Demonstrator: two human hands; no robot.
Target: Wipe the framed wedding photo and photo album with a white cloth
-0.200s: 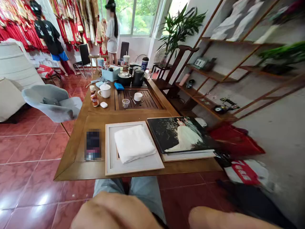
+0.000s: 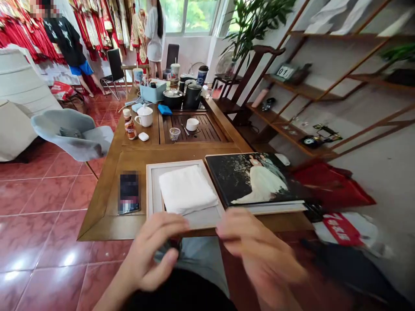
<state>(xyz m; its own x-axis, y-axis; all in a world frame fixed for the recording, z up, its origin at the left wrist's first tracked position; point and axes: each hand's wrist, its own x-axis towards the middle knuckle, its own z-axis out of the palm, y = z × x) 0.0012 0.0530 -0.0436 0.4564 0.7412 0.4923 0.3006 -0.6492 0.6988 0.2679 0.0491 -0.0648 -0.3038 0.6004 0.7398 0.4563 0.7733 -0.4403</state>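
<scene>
My left hand (image 2: pixel 152 252) is raised at the near edge of the wooden table (image 2: pixel 103 203), fingers curled with the tips at the front rim of a white picture frame (image 2: pixel 152 190); nothing is in it. My right hand (image 2: pixel 256 250) hangs just right of it, smeared by motion, its fingertips near the frame's front right corner. A folded white cloth (image 2: pixel 186 189) lies on the frame. A photo album (image 2: pixel 256 178) with a couple on its dark cover lies to the right of the frame.
A phone (image 2: pixel 129 192) lies left of the frame. Farther back are a tea tray (image 2: pixel 194 127), a white teapot (image 2: pixel 144 116), a bottle (image 2: pixel 130 126), kettles and cups. A grey chair (image 2: pixel 73 134) stands left, wooden shelves right, red bags on the floor. Two people stand by hanging red garments.
Both hands have risen from my lap to the front edge of the white frame. The camera has tilted slightly down and forward.
</scene>
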